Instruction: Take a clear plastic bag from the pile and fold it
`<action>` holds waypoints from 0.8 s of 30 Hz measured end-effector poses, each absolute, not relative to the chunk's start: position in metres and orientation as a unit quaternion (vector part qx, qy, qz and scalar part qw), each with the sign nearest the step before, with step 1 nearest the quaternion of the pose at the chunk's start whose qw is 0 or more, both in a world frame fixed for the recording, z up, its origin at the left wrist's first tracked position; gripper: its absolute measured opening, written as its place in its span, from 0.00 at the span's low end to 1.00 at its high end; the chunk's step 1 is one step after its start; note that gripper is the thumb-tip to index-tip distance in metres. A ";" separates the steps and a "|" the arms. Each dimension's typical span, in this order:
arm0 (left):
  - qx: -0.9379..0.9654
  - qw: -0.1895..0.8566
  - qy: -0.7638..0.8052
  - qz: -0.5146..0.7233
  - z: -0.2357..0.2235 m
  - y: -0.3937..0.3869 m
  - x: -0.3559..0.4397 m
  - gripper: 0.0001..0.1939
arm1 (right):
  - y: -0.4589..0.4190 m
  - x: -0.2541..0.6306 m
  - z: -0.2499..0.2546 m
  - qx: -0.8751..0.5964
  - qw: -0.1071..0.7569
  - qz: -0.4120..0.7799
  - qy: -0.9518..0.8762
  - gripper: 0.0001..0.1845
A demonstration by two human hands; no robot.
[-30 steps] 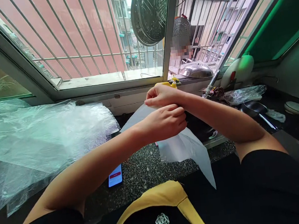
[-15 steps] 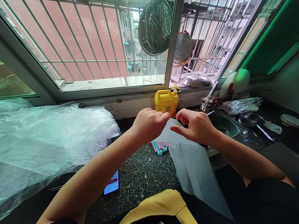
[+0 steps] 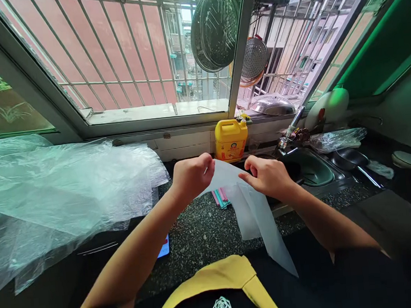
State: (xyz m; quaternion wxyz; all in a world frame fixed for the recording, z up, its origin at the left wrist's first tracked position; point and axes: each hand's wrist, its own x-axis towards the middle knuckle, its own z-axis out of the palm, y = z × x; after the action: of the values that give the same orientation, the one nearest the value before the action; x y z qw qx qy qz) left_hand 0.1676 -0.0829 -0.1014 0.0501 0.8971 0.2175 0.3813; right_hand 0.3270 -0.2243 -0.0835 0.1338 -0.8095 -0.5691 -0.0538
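A translucent white plastic sheet or bag [image 3: 245, 213] hangs between my hands, folded over and trailing down towards my apron. My left hand [image 3: 194, 174] is closed in a fist around its upper left corner. My right hand [image 3: 269, 174] pinches its upper right edge between thumb and curled fingers. Whether the piece is one layer or two, I cannot tell. Behind it, partly covered, several pink and turquoise strips [image 3: 221, 198] lie on the speckled dark countertop [image 3: 201, 229]. A yellow jug [image 3: 231, 141] stands just beyond my hands.
A pile of clear plastic sheets [image 3: 64, 196] covers the left side. Half under my left forearm lies a phone [image 3: 164, 248]. On the right are a sink [image 3: 316, 172], a faucet [image 3: 290, 131], a pan [image 3: 351, 158] and a bowl [image 3: 409, 159]. A barred window runs along the back.
My left hand has moved left, away from the right one, drawing out the sheet's top edge. The hanging part has swung up and folded. My view has shifted slightly.
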 end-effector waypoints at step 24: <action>0.626 0.514 0.408 0.420 -0.166 -0.051 0.101 0.09 | -0.283 0.387 -0.095 -0.707 0.556 -0.087 -0.428 0.10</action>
State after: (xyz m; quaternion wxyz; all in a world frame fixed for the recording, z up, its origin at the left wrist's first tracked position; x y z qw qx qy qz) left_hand 0.1012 -0.0509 -0.1657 0.5145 0.6265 0.4084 0.4196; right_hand 0.3873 -0.2829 -0.0950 0.5565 -0.7069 -0.4279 -0.0870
